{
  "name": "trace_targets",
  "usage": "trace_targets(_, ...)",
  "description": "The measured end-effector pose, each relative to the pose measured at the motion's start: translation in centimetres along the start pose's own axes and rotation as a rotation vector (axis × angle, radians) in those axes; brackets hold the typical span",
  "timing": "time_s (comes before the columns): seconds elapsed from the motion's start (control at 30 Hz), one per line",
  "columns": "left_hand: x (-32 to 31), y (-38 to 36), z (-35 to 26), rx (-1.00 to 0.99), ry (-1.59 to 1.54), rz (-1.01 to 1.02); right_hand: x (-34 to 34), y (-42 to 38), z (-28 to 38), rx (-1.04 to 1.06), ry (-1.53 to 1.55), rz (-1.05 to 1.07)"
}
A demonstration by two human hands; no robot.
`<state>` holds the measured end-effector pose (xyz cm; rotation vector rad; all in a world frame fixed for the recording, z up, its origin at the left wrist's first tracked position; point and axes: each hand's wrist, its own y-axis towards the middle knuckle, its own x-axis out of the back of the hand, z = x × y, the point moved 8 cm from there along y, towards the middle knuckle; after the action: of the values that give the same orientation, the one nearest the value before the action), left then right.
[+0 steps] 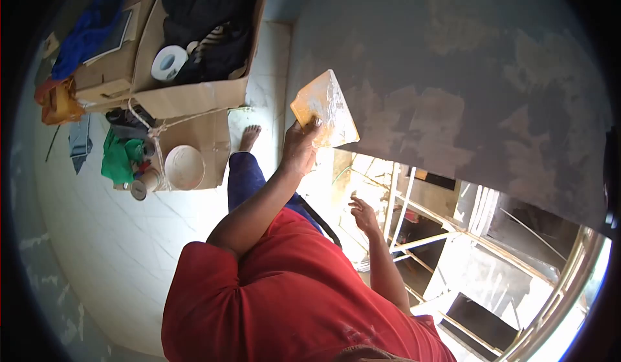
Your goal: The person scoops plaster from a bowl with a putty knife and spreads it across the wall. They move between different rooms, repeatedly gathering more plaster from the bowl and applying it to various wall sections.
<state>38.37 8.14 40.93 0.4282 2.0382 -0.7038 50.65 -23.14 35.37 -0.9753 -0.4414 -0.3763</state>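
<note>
Near the middle of the view, the left hand (301,150) is closed on the board (328,106), thumb over its near face at the lower left edge; the fingers behind are mostly hidden. The board sits just toward 12 o'clock, tilted, one corner pointing up, its amber surface smeared with white. It overlaps the wall (446,64) in sight, but whether the two touch I cannot tell. That wall, grey with paler patches, fills 1 to 3 o'clock. The right hand (365,214), toward 4 o'clock, is loosely open with fingers parted and has hold of nothing visible; it is near the pale frame (424,241), with contact unclear. Toward 10 o'clock stands the box (194,99), holding dark cloth (204,3) and a white roll (160,68). Below it, at 9 o'clock, are the tub (184,168), the tin (147,181) and, farther out, the green cloth (116,157). A bare foot (250,138) rests on the floor (200,223) toward 10 o'clock, close in. The red shirt (304,297) spreads across 6 o'clock.
</note>
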Motion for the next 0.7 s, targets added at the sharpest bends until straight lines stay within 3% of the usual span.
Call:
trace_targets(0.07, 1.6, -3.2, -0.1, 0.047, -0.160, -0.027, -2.6, -0.5, -1.0, 0.040, 0.105, 0.065)
trace_targets(0.27, 1.1, -3.4, -1.4, 0.040, -0.153, -0.018, -6.9, -4.9, -3.4, 0.055, -0.178, 0.206)
trace_targets(0.33, -0.7, -1.7, -3.3, -0.036, 0.086, -0.112, -6.5, -5.3, -5.7, -0.020, -0.172, 0.154)
trace_targets(0.4, -4.1, 1.2, -4.8, -0.142, 0.200, -0.038, -5.6, -6.3, -7.3, -0.057, -0.152, 0.092)
trace_targets(0.47, -7.9, 3.6, -7.9, -0.405, 0.413, -0.082, -5.3, -6.8, -9.9, -0.096, -0.085, 0.058)
trace_targets(0.7, -17.8, 10.0, -10.1, -0.651, 0.820, -0.005, -6.5, -9.9, -13.9, -0.109, -0.086, -0.014)
